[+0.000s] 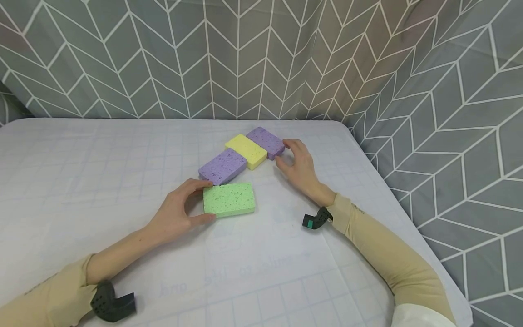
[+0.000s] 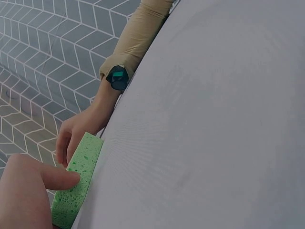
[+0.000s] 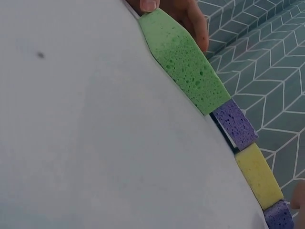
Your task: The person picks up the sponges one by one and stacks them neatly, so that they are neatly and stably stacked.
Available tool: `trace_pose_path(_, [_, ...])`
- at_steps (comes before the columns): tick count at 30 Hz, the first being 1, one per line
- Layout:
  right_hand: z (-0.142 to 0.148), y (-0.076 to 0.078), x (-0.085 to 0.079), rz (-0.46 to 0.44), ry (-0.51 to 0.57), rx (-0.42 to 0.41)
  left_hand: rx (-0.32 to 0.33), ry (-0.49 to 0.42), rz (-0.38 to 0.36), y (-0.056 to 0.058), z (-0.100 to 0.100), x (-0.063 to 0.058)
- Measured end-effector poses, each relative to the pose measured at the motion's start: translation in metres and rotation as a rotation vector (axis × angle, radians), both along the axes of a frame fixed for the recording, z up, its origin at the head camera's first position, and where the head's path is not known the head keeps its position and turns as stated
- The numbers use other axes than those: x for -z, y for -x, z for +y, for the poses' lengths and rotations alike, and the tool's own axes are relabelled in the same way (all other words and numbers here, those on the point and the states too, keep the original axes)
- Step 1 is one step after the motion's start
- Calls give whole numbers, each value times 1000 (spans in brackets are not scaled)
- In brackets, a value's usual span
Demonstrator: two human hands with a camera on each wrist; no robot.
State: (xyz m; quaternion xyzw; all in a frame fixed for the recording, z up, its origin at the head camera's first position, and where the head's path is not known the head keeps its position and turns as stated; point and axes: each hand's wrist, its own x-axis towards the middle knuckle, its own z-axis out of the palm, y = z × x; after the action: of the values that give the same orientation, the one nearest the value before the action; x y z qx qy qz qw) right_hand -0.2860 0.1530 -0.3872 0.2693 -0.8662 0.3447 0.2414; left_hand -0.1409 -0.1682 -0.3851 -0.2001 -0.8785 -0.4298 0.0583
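Observation:
A green sponge (image 1: 229, 200) lies flat on the white table, and my left hand (image 1: 177, 211) grips its left end, the thumb on the near edge and a finger on the far edge. Just behind it, a purple sponge (image 1: 223, 166) sits at an angle. A yellow sponge (image 1: 246, 151) adjoins that one, and a second purple sponge (image 1: 266, 141) lies farthest back, forming a staggered row. My right hand (image 1: 300, 168) is at the right end of the far purple sponge, fingertips at its corner and thumb just beside it. Several sponges (image 3: 259, 176) also show in the right wrist view.
The white table (image 1: 102, 181) carries a faint grid and faint lettering. A grey curtain with white chevron lines (image 1: 184, 59) hangs behind the table and along its right side. Black wrist cameras (image 1: 112, 302) sit on both sleeves.

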Motion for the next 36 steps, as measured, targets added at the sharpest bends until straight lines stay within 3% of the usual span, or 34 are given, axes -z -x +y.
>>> trace_pose_path(7, [4, 9, 1, -46, -36, 52, -3, 8, -2, 0, 0, 0])
trace_pose_path(23, [11, 25, -4, -317, -96, 130, 1, -3, 3, 1, -1, 0])
trace_pose_path(36, [6, 25, -2, -294, -140, 100, 5, -15, 5, 2, -2, 0])
